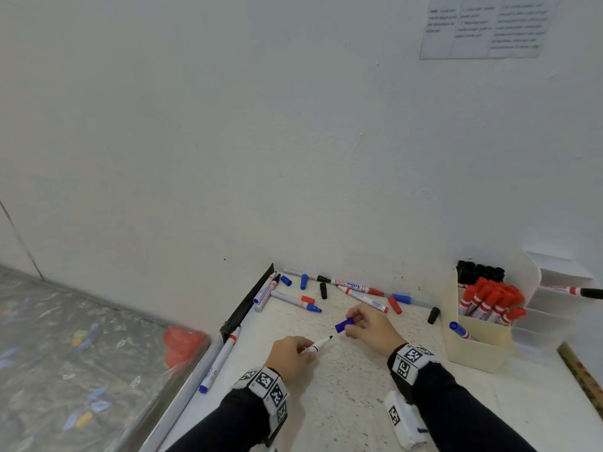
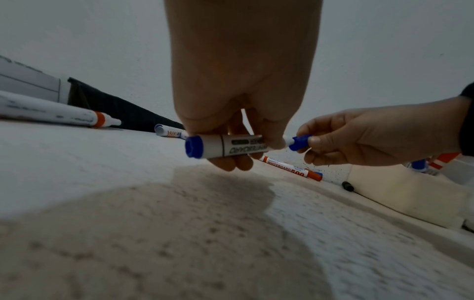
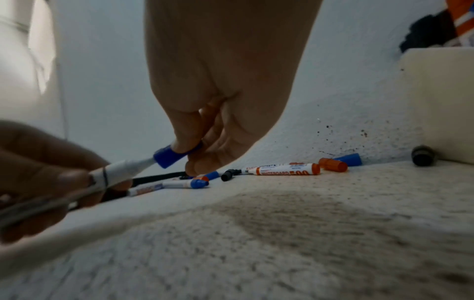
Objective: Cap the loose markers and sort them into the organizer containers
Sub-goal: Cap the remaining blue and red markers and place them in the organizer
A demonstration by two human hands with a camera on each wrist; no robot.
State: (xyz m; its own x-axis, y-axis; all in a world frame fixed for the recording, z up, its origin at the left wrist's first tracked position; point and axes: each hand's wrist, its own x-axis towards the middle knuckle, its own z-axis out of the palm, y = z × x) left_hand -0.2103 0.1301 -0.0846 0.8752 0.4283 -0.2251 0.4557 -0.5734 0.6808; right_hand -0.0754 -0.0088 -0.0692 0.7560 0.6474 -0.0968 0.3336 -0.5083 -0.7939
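On the speckled surface [image 1: 342, 386], the organizer [image 1: 479, 340] waits at the right. The left hand [image 1: 292, 353] grips a whiteboard marker [image 2: 231, 147], tip outward; the right hand [image 1: 372, 324] pinches a blue cap [image 1: 344, 325] just off its tip, likely to press on.

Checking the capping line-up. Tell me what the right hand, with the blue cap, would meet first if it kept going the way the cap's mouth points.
Most likely the tip of the marker in the left hand. The right hand aims the blue cap at it; exact alignment is uncertain.
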